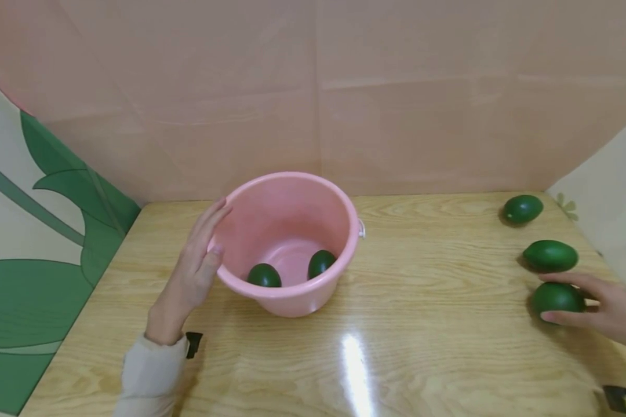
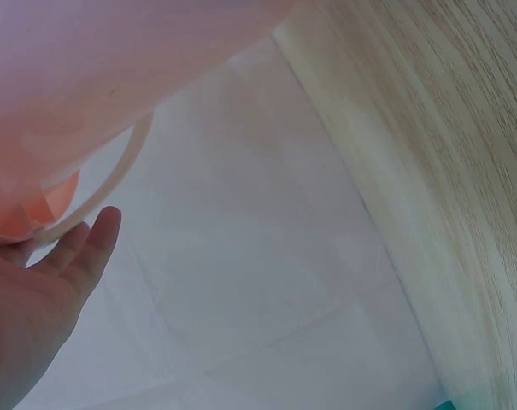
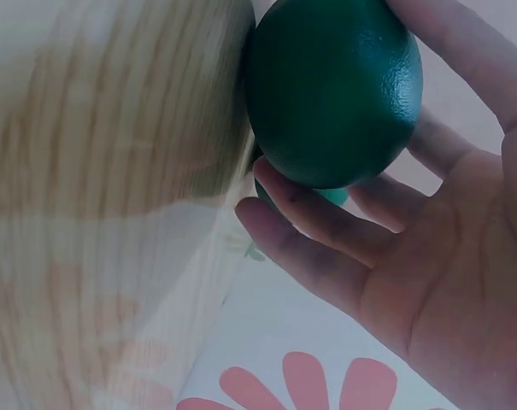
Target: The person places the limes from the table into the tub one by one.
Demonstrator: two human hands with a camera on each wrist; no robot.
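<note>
A pink bucket [image 1: 297,301] stands left of centre on the wooden table, and two dark green oval fruits [image 1: 264,275] lie inside near its front wall. My left hand [image 1: 193,269] rests against the bucket's left rim, fingers fairly straight and thumb at the edge. In the left wrist view, its fingers are beside the bucket's curved handle [image 2: 126,162]. At the far right, my right hand [image 1: 612,304] grips another smooth green fruit [image 3: 335,94] between thumb and fingers, low at the table. Just behind it lies a green fruit with pointed ends [image 1: 550,256].
One more green fruit [image 1: 523,209] lies in the far right corner of the table [image 1: 438,301]. A pinkish-brown sheet [image 1: 318,104] rises behind the back edge. Patterned side panels stand at left [image 1: 31,301] and right [image 1: 612,202].
</note>
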